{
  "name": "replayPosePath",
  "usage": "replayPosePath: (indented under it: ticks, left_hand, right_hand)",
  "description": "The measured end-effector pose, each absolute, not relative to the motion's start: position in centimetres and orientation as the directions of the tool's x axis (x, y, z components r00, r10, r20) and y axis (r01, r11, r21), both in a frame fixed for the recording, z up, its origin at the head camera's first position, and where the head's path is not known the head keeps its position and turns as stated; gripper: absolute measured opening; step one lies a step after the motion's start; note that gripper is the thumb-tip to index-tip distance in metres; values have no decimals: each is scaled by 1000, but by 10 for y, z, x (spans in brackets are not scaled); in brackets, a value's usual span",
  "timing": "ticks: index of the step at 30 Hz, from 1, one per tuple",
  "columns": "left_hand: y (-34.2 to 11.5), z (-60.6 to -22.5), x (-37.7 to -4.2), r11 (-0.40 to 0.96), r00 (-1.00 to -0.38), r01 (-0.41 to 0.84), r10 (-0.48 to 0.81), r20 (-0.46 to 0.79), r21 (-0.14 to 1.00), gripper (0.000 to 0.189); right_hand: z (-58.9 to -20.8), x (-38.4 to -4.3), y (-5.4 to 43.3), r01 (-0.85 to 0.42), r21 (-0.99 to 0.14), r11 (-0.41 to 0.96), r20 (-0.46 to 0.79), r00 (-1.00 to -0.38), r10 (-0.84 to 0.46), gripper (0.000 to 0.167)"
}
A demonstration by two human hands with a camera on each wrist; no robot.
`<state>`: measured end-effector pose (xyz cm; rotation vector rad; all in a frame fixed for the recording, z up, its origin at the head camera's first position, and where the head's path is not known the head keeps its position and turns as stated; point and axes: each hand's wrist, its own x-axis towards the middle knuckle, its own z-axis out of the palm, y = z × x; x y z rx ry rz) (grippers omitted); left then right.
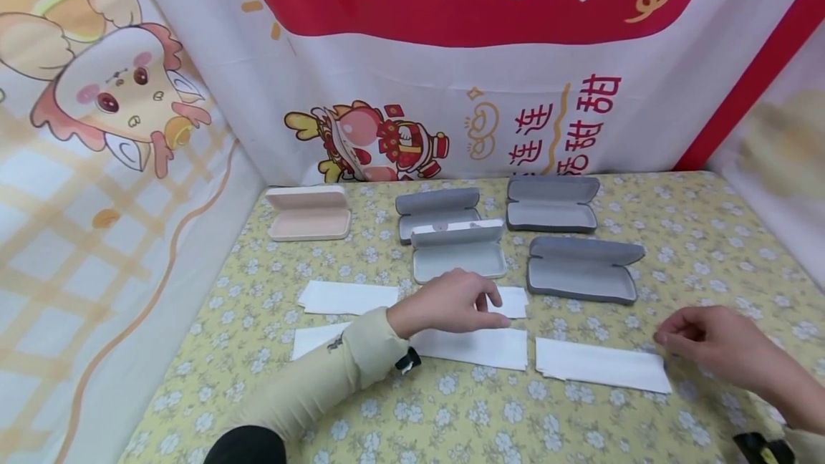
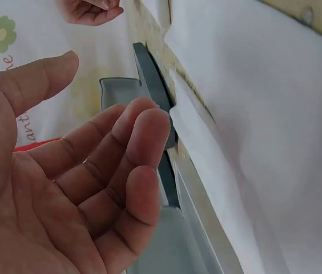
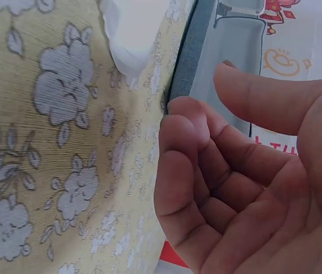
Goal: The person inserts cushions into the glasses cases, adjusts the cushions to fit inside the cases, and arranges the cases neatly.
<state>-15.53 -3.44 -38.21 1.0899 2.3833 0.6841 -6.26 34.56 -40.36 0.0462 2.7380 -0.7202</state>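
My left hand hovers over two folded white cloths, its fingers loosely bent with nothing in them. Beneath it, the back cloth and the front cloth are partly covered by the hand and sleeve. In the left wrist view the palm is bare and the thumb stands apart from the fingers. At the right, my right hand is held by the end of another folded white cloth. Its fingers curl loosely in the right wrist view, holding nothing.
Open glasses cases stand behind the cloths: a pink one, a pale one, and grey ones. More white cloth lies at the left. A printed curtain hangs behind the flowered tablecloth.
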Motion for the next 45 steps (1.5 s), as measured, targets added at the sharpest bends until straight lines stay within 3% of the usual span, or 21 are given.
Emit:
replayPosePath:
  ticks: [14,22,36,45]
  left_hand:
    - [-12,-398,-148,496,-532,642,837,-125,584,24]
    - [7,-407,-143,518,-511,646,839,-186,561,22]
    - [35,-412,-135,510,-491,752,856,-161,417,45]
    - [46,-415,-130,520,-500,762,851,-160,387,47]
  right_hand:
    - [-411,-54,344,114,-505,855,-341,-937,-76,13]
    - [-418,-51,347,82,-539,838,-335,-934,-124,14]
    - [-425,-50,350,116,-537,836,-386,-914,-121,23]
    - [-424,-46,346,110,-544,832,-374,-919,-123,15]
